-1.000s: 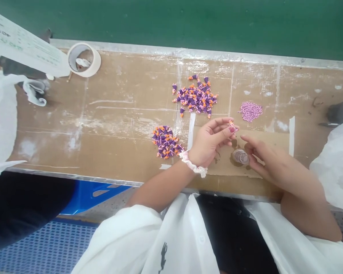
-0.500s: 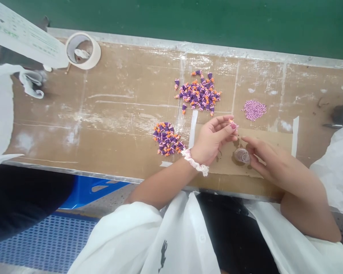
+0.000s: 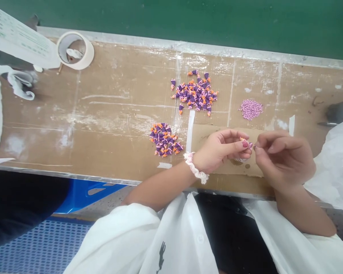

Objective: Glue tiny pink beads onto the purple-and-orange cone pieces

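At center right of the desk (image 3: pixel 108 148), the left hand (image 3: pixel 220 150) pinches a tiny orange-and-pink bead (image 3: pixel 245 141) in a tight grip; the right hand (image 3: pixel 284 160) has just moved up beside it, its grip narrow, contents unclear.

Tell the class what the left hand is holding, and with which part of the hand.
The left hand pinches a tiny orange-and-pink piece between its thumb and fingertips.

Probably small-parts factory: scuffed workbench (image 3: pixel 108 114), masking tape roll (image 3: pixel 75 50), heaped tiny charms (image 3: pixel 194 93).
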A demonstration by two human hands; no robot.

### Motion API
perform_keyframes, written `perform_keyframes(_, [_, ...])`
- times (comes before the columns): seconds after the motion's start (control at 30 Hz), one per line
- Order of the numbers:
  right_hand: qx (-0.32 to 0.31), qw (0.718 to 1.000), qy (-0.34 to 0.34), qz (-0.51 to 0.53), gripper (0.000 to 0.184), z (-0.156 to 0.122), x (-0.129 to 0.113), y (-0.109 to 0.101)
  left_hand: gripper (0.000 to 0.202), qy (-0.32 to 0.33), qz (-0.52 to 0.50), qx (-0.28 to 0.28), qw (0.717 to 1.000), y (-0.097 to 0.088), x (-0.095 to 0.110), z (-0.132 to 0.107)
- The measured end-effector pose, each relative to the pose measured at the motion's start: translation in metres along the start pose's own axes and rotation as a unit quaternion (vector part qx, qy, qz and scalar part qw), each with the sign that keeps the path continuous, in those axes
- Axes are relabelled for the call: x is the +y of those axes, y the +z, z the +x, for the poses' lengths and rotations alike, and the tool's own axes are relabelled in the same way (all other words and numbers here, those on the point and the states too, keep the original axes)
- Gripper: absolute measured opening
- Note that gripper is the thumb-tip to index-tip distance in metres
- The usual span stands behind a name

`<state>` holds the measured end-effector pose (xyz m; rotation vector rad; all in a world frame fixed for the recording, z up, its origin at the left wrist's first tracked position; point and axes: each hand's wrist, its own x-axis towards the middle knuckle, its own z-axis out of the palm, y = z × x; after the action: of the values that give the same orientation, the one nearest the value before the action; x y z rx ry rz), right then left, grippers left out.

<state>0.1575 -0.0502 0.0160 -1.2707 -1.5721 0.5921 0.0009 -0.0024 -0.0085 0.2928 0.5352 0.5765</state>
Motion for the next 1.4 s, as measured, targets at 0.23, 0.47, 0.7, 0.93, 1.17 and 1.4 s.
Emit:
perform_keyframes(0.23, [-0.033, 0.999, -0.013, -0.037, 0.027, 0.004, -0.004, -0.002, 0.035, -0.006, -0.013, -0.005, 1.0, 0.0, -0.001, 0.0])
perform_keyframes(0.47, [-0.051, 0.998, -0.025, -0.024, 0.027, 0.003, -0.003, -0.003, 0.035, -0.008, 0.018, -0.001, 1.0, -0.001, 0.0, 0.001])
perform_keyframes(0.7, [-0.108, 0.992, -0.032, -0.054, 0.026, 0.006, -0.004, -0.009, 0.039, -0.022, 0.082, -0.004, 0.996, -0.005, 0.008, 0.001])
perform_keyframes(0.93, [-0.127, 0.987, -0.058, -0.086, 0.027, 0.006, -0.005, -0.012, 0.04, -0.042, 0.064, -0.012, 0.997, -0.005, 0.005, 0.002])
perform_keyframes(1.17, [-0.128, 0.987, -0.044, -0.086, 0.025, 0.003, -0.003, -0.013, 0.042, -0.034, 0.081, -0.014, 0.996, -0.008, 0.005, 0.003])
perform_keyframes(1.4, [-0.08, 0.997, -0.011, -0.008, 0.023, 0.006, -0.003, -0.013, 0.033, 0.039, 0.126, -0.042, 0.99, -0.007, 0.011, 0.001])
